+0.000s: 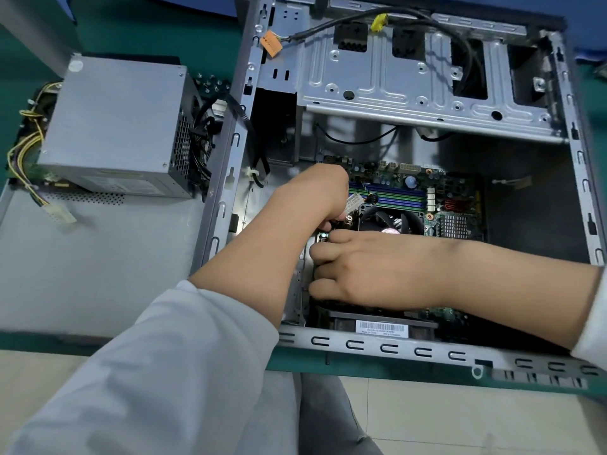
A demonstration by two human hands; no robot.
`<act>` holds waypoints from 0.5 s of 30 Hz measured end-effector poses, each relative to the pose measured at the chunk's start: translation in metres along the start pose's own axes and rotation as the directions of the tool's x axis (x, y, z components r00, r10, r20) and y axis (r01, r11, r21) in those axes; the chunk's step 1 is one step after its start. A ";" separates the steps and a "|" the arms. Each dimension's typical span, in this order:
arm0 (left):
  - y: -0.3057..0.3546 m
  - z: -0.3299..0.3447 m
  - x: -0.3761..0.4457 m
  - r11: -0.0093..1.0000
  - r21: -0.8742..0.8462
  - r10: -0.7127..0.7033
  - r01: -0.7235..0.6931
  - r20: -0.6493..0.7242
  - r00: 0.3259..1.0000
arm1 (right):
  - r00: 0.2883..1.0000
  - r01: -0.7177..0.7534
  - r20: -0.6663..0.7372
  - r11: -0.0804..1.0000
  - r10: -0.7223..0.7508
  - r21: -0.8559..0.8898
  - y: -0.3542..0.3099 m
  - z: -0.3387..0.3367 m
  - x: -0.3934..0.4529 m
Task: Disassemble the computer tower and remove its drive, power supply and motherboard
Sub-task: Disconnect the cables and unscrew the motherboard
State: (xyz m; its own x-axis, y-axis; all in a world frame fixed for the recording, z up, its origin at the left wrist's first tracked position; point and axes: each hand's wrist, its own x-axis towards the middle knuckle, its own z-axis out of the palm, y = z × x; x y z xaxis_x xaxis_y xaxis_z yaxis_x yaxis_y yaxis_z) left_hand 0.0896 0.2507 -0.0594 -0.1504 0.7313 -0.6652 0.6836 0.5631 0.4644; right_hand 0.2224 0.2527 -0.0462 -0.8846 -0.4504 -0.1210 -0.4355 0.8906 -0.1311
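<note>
This looks like a computer repair or electronics workshop. A desk [210,31] covered in a green mat carries an opened computer tower [427,351] lying on its side, its motherboard [440,198] exposed. Beside it a removed power supply [115,126] with its bundle of wires sits on a detached grey side panel [98,257]. The floor below is pale tile [460,418], and the person wears a light work coat sleeve [157,372].

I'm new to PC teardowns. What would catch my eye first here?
Both hands, left and right, meet over the motherboard near its fan, inside the open case. The grey power supply already sits outside on the left, yellow wires trailing.
</note>
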 end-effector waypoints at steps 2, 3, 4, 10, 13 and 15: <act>0.000 0.000 0.000 0.999 0.036 0.011 -0.011 -0.001 1.000 | 0.999 0.012 0.046 1.000 -0.011 -0.009 0.002 -0.004 0.001; 0.000 -0.001 0.000 0.998 0.064 0.021 -0.021 -0.007 1.000 | 0.997 -0.017 0.076 1.000 0.017 -0.003 0.003 -0.007 0.002; 0.001 -0.002 0.000 0.995 0.097 0.029 -0.027 -0.019 0.999 | 0.993 -0.064 0.099 0.998 0.063 0.005 0.005 -0.008 0.002; 0.002 -0.004 -0.003 0.991 0.128 0.021 -0.022 0.012 1.000 | 0.898 -0.397 0.189 0.917 0.396 -0.038 -0.002 -0.001 0.008; 0.001 -0.003 -0.001 0.990 0.142 0.026 -0.025 -0.005 1.000 | 0.896 -0.365 0.252 0.930 0.365 -0.047 -0.008 0.000 0.013; 0.001 -0.002 0.000 0.986 0.165 0.031 -0.027 -0.022 0.999 | 0.931 -0.285 0.232 0.958 0.281 -0.015 -0.006 -0.005 0.013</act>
State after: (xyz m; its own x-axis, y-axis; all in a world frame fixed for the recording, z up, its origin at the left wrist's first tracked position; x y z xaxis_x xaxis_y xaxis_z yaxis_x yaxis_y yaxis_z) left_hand 0.0886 0.2522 -0.0575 -0.1448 0.7568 -0.6374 0.7961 0.4717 0.3792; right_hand 0.2123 0.2417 -0.0422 -0.9074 -0.1843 -0.3778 -0.1680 0.9828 -0.0760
